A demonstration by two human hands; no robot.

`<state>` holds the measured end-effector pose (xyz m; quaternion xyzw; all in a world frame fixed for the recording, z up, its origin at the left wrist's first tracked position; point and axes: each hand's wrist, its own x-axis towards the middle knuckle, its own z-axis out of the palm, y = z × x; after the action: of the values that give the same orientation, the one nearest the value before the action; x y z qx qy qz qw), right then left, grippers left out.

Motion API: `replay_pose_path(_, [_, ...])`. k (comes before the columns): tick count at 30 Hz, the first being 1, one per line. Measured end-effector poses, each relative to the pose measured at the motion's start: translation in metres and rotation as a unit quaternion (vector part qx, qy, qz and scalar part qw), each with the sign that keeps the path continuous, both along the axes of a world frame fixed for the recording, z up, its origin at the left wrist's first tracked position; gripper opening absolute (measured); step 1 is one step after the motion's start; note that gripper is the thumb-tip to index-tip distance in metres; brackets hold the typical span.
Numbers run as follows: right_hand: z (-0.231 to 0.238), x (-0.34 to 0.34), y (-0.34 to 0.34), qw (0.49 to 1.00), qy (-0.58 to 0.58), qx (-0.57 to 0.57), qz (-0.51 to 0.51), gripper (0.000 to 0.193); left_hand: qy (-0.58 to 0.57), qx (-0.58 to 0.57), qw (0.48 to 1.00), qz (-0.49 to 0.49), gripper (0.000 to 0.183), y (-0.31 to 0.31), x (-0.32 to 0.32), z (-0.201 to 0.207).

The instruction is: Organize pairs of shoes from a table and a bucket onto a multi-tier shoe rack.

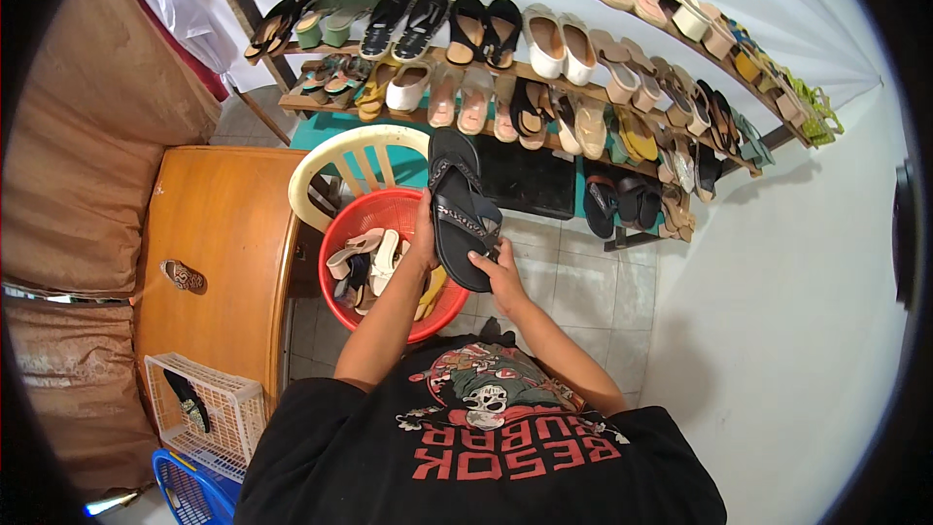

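Note:
In front of my chest I hold a pair of black thong sandals [455, 204], with a braided-looking trim on the straps. They overlap, toes pointing away from me. My left hand [425, 238] is closed on their left edge. On the lower right side, my right hand [501, 275] grips near the heel end with its thumb on top. Just below and left of the sandals is a red plastic basket [384, 196] holding several loose shoes, among them a white sandal [385, 261]. The fingers under the soles are hidden.
Wooden shelves [240, 5] ahead carry rows of women's shoes. A cream plastic chair [309, 170] stands at the basket. On the left is a wooden table [224, 224] with a patterned shoe [182, 275], a white crate [219, 374] and a blue basket [194, 486] nearer me. A white wall [777, 331] bounds the right.

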<state>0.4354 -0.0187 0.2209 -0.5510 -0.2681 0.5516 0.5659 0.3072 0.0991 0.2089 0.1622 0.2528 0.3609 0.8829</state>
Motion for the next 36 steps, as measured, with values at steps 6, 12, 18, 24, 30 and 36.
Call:
replay_pose_path(6, [0.013, 0.057, -0.007, 0.996, 0.056, 0.001, 0.073, 0.067, 0.182, 0.004, 0.983, 0.030, 0.072, -0.034, 0.040, -0.022])
replay_pose_path(12, [-0.019, 0.071, -0.023, 0.999, 0.031, 0.016, 0.014, 0.061, 0.352, 0.180, 0.915, 0.083, 0.045, -0.081, 0.063, -0.009])
replay_pose_path(18, [-0.022, 0.056, -0.033, 0.998, -0.053, 0.025, 0.022, 0.060, 0.430, 0.300, 0.837, 0.154, 0.058, -0.105, 0.048, -0.027])
replay_pose_path(24, [-0.047, 0.043, -0.025, 0.995, -0.097, 0.023, -0.004, 0.064, 0.461, 0.393, 0.781, 0.150, 0.062, -0.106, 0.025, -0.033])
replay_pose_path(30, [-0.030, 0.030, -0.032, 0.998, -0.049, -0.019, 0.034, 0.074, 0.386, 0.345, 0.848, 0.109, 0.059, -0.100, 0.004, -0.044])
replay_pose_path(36, [-0.035, 0.024, -0.018, 0.995, -0.086, 0.032, 0.041, 0.069, 0.332, 0.341, 0.874, 0.095, 0.061, -0.073, -0.011, -0.028])
